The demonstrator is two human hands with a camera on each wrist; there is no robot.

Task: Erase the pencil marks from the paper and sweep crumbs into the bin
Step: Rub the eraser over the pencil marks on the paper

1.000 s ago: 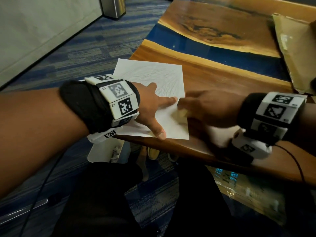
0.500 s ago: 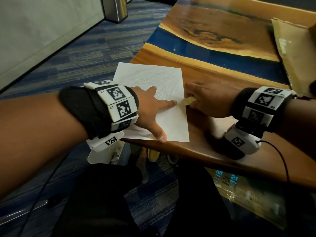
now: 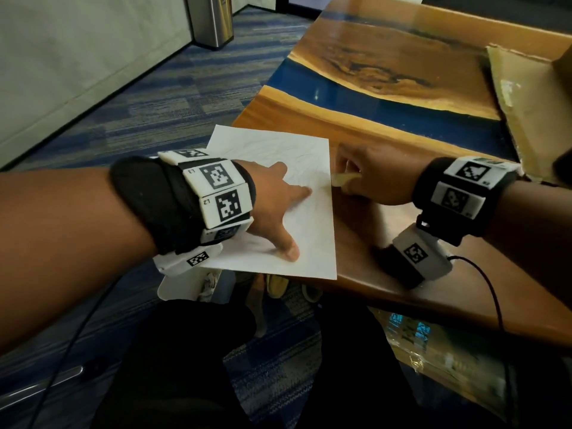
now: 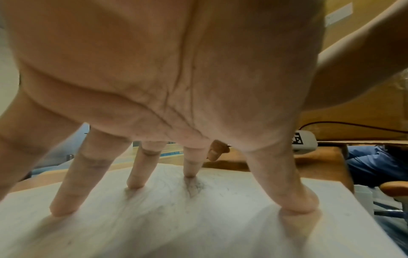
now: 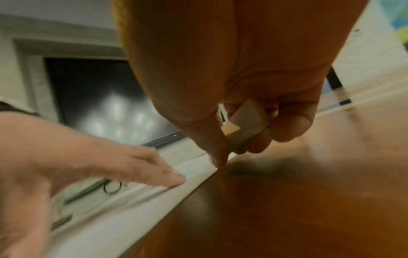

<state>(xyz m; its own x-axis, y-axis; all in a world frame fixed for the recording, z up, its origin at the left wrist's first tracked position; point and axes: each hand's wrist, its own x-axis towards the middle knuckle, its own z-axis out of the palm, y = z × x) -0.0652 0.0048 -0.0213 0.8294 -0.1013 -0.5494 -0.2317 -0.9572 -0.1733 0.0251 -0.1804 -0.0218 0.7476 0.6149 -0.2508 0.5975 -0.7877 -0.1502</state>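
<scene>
A white sheet of paper [image 3: 288, 168] with faint pencil marks lies at the near left corner of the wooden table [image 3: 387, 218]. My left hand [image 3: 278, 205] presses it flat with spread, straight fingers [image 4: 137, 176]; dark marks and crumbs [image 4: 196, 185] show by the fingertips. My right hand [image 3: 368, 174] sits at the paper's right edge and pinches a pale eraser [image 3: 343, 178] between thumb and fingers. In the right wrist view the eraser [image 5: 245, 122] is held just above the paper's edge [image 5: 194, 167].
A white bin [image 3: 185, 286] stands on the carpet under the table's left corner. A steel bin [image 3: 213, 20] stands far off by the wall. A cardboard box flap [image 3: 526, 97] lies on the table at the right. A cable [image 3: 489, 286] runs from my right wrist.
My right hand with the eraser has moved from the paper's lower right part up and away to its right edge. The left hand stays pressed on the sheet.
</scene>
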